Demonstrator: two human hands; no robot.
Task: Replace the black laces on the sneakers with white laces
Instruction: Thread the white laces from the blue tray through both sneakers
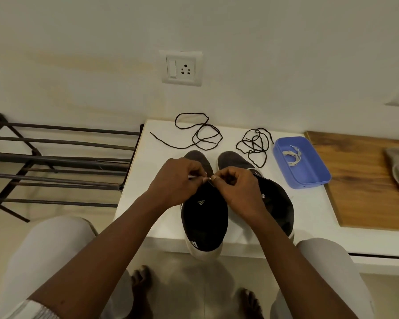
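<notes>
Left hand [177, 178]: yours, curled over the left shoe, fingertips pinched tight on a thin white lace [199, 178].
Right hand [235, 187]: yours, fingers bunched and closed; thumb and forefinger meet the left hand's fingertips at the same bit of white lace.
White lace: only a short pale stretch shows between your two hands, just above the tongue of the left shoe; the rest is hidden under your fingers.
Left shoe [204, 224]: black with a grey toe and white sole, heel toward you and hanging slightly past the counter edge.
Right shoe [276, 203]: same kind, just beside the left one, partly covered by your right wrist.
Black laces: two loose tangles on the counter beyond the toes, one [198, 132] behind the left shoe, the other [255, 143] behind the right shoe, near the tray.
Blue tray [309, 176]: right of the shoes on the counter; a pale lace [291, 155] lies coiled inside.
Counter [148, 180]: white, low, against the wall.
Wooden board [359, 180]: right of the tray, touching or nearly so; you cannot tell which.
Rack [55, 157]: dark metal bars, left of the counter.
Wall socket [182, 67]: above the counter.
</notes>
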